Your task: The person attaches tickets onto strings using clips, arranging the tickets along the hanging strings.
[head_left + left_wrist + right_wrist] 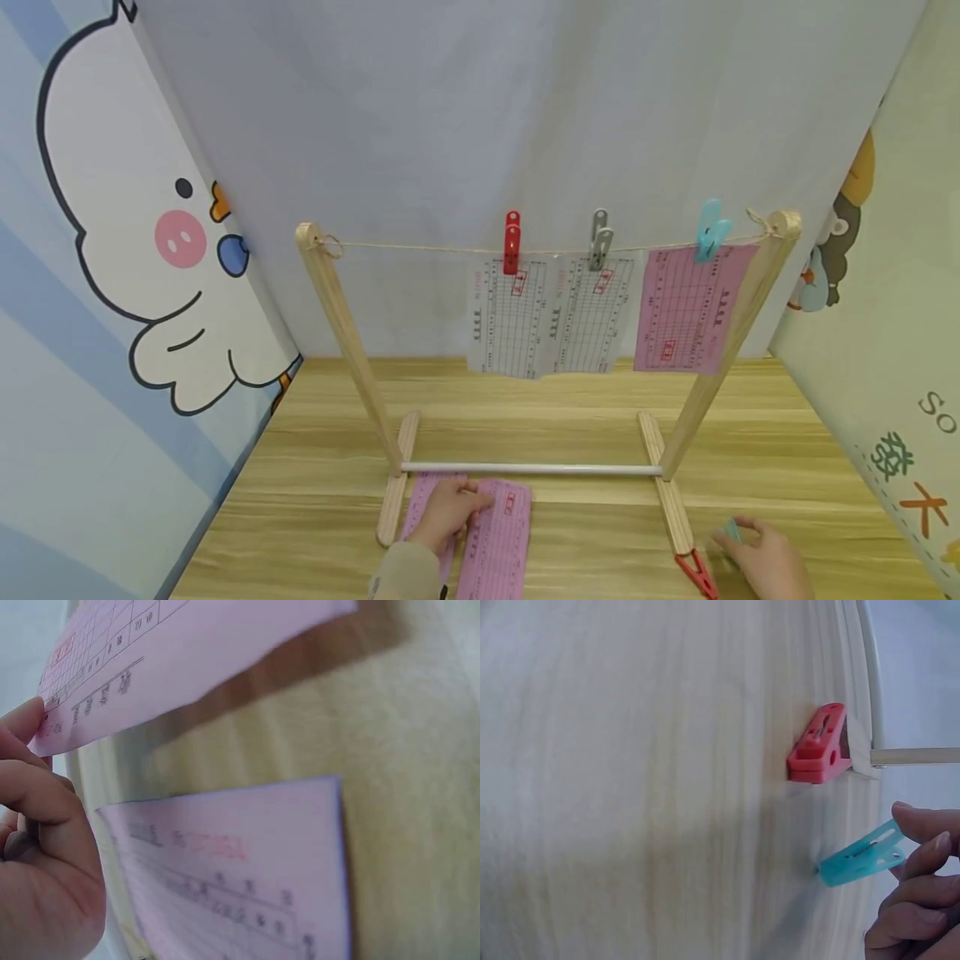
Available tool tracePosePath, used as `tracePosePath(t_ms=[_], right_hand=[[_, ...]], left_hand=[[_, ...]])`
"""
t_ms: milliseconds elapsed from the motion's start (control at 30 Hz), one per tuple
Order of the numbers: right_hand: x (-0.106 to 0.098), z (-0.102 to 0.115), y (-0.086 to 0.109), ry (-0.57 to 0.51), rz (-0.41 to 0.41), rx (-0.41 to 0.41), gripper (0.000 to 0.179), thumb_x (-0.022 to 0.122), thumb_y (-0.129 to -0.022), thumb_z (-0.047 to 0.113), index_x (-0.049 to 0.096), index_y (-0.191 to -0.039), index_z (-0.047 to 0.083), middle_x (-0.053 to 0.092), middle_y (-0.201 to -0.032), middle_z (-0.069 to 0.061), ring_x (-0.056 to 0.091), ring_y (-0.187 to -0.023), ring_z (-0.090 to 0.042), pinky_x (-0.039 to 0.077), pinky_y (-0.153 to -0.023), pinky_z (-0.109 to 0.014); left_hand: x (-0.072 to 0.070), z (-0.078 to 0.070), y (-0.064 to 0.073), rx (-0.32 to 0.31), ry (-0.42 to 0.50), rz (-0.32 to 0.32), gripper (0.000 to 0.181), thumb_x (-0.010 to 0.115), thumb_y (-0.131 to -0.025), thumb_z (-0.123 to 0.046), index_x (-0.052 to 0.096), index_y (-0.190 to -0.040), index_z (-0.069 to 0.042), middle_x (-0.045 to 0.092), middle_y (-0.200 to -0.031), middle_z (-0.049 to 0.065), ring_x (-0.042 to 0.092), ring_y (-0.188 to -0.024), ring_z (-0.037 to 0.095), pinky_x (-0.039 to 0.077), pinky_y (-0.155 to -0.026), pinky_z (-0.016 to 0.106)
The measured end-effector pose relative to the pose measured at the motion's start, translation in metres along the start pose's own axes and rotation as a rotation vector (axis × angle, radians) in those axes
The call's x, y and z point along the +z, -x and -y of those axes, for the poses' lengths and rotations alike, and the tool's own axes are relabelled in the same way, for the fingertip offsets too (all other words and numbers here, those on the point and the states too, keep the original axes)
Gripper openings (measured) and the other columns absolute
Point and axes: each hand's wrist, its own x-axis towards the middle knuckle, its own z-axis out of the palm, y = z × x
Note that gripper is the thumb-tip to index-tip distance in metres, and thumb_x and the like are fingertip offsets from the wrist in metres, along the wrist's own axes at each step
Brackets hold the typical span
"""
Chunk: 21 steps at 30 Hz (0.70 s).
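My left hand pinches the edge of a pink printed form between thumb and fingers. In the left wrist view this form is lifted off the wooden table and casts a shadow. A second pink form lies on the table beside it, partly covered by my left hand and sleeve in the head view. At the lower right, my right hand holds a light blue clothespin by its handle end, jaws pointing away from the fingers. A red clothespin sits close by, at the rack's right foot.
A wooden rack with a left post and right post carries a string. Red, grey and blue clothespins hang two white forms and a pink sheet. A white rod joins the feet.
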Motion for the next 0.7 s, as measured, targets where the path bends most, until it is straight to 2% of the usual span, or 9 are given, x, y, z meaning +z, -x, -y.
tracePosePath(t_ms=[67, 133, 200, 300, 500, 700], right_hand=[[0.000, 0.002, 0.001, -0.046, -0.003, 0.010, 0.071, 0.057, -0.097, 0.040, 0.038, -0.136, -0.017, 0.071, -0.082, -0.018, 0.062, -0.063, -0.023, 0.051, -0.058, -0.032], [0.000, 0.005, 0.002, -0.075, -0.009, 0.023, 0.071, 0.056, -0.097, 0.039, 0.036, -0.138, -0.016, 0.062, -0.065, -0.004, 0.049, -0.053, -0.013, 0.042, -0.051, -0.024], [0.000, 0.007, 0.004, -0.088, -0.011, 0.032, 0.071, 0.055, -0.097, 0.039, 0.036, -0.139, -0.014, 0.049, -0.057, 0.004, 0.041, -0.048, -0.010, 0.037, -0.047, -0.021], [-0.001, 0.012, 0.005, -0.098, -0.009, 0.040, 0.074, 0.054, -0.098, 0.045, 0.035, -0.141, -0.012, 0.041, -0.054, 0.005, 0.036, -0.046, -0.009, 0.034, -0.046, -0.021], [-0.004, 0.021, 0.009, -0.126, 0.002, 0.028, 0.078, 0.055, -0.097, 0.051, 0.034, -0.144, -0.008, 0.042, -0.055, 0.005, 0.036, -0.045, -0.009, 0.035, -0.045, -0.022], [-0.007, 0.032, 0.014, -0.203, 0.008, 0.033, 0.080, 0.059, -0.095, 0.053, 0.034, -0.146, -0.003, 0.041, -0.057, 0.006, 0.035, -0.046, -0.008, 0.035, -0.046, -0.022]], left_hand=[[-0.002, -0.003, 0.002, 0.007, 0.016, -0.009, 0.027, 0.071, -0.088, -0.018, 0.065, -0.107, 0.000, 0.052, -0.060, -0.005, 0.036, -0.044, 0.002, 0.032, -0.040, 0.014], [-0.004, -0.006, 0.004, 0.018, 0.035, -0.021, 0.029, 0.070, -0.089, -0.019, 0.064, -0.109, 0.001, 0.052, -0.062, -0.005, 0.037, -0.045, 0.003, 0.033, -0.041, 0.015], [-0.007, -0.010, 0.008, 0.031, 0.054, -0.033, 0.032, 0.071, -0.089, -0.020, 0.064, -0.111, 0.002, 0.053, -0.063, -0.004, 0.038, -0.046, 0.003, 0.033, -0.042, 0.015], [-0.011, -0.012, 0.013, 0.051, 0.070, -0.050, 0.036, 0.071, -0.090, -0.022, 0.064, -0.116, 0.003, 0.053, -0.064, -0.005, 0.039, -0.047, 0.002, 0.034, -0.043, 0.014], [-0.018, -0.016, 0.020, 0.073, 0.103, -0.060, 0.039, 0.068, -0.093, -0.023, 0.062, -0.121, 0.004, 0.054, -0.067, -0.005, 0.040, -0.049, 0.002, 0.035, -0.045, 0.013], [-0.022, -0.022, 0.023, 0.113, 0.126, -0.084, 0.038, 0.066, -0.095, -0.023, 0.060, -0.120, 0.005, 0.052, -0.064, -0.006, 0.039, -0.047, 0.002, 0.034, -0.043, 0.013]])
